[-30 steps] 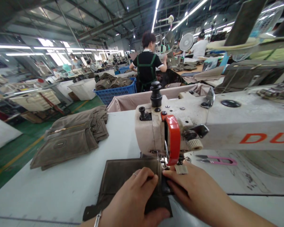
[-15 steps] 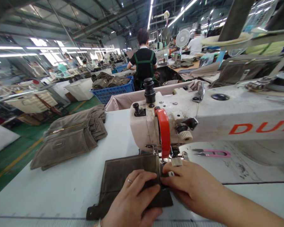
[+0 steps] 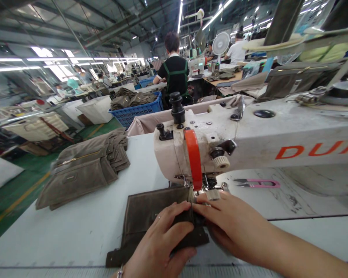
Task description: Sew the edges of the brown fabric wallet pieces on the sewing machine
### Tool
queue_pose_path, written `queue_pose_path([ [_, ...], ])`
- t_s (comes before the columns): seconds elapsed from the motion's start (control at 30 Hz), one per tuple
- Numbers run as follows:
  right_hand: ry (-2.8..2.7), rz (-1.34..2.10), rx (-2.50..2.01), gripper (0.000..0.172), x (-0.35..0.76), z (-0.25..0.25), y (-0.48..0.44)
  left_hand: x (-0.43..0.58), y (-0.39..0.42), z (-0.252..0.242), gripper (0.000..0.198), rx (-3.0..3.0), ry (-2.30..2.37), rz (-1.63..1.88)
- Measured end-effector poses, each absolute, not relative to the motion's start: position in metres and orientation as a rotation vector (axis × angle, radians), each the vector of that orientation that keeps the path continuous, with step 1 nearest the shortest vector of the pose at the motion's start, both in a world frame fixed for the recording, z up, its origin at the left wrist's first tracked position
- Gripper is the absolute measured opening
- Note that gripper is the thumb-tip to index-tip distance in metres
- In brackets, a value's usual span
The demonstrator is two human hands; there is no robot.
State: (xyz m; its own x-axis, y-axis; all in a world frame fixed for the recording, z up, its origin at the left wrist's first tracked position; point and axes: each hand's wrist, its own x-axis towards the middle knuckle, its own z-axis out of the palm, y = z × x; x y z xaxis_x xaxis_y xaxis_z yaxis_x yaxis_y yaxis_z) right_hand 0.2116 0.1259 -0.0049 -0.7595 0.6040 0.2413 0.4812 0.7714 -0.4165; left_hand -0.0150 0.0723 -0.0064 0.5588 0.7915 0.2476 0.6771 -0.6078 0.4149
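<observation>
A dark olive fabric piece (image 3: 145,210) lies flat on the white table, its right edge beneath the needle area of the white sewing machine (image 3: 174,150). My left hand (image 3: 164,239) rests on the fabric with fingers spread, a ring on one finger, fingertips near the seam. On the seam's right side, my right hand (image 3: 232,224) presses at the fabric edge, close to the presser foot; its fingertips are partly hidden, and whether they pinch the cloth is unclear. An orange guard (image 3: 193,160) hangs just above and between the hands.
Stacked olive fabric pieces (image 3: 84,166) lie at the table's left. Pink-handled thread snips (image 3: 263,183) rest under the machine arm. Beyond stand a blue basket (image 3: 139,112) of fabric pieces and a seated person (image 3: 175,73) facing away. A ruler strip (image 3: 60,272) runs along the front edge.
My left fingertips have moved slightly up along the fabric, nearer the machine. My right hand stays beside the presser foot. The whole view has shifted slightly.
</observation>
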Motion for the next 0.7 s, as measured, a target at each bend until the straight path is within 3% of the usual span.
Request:
queue_pose_path([
  [0.17,-2.672,0.576,-0.81,0.021,0.211,-0.001,0.122,-0.014,0.075,-0.006,0.03,2.673,1.104,0.485],
  [0.33,-2.681,0.595,-0.793,0.014,0.212,0.002,0.122,-0.008,0.078,0.005,0.031,2.725,1.089,0.362],
  [0.57,-2.616,0.669,-0.741,0.017,0.218,0.001,0.12,-0.003,0.073,0.001,0.037,2.68,1.149,0.478],
  [0.7,-2.505,0.564,-0.773,0.039,0.217,-0.006,0.121,-0.003,0.073,-0.005,0.031,2.766,1.063,0.619],
])
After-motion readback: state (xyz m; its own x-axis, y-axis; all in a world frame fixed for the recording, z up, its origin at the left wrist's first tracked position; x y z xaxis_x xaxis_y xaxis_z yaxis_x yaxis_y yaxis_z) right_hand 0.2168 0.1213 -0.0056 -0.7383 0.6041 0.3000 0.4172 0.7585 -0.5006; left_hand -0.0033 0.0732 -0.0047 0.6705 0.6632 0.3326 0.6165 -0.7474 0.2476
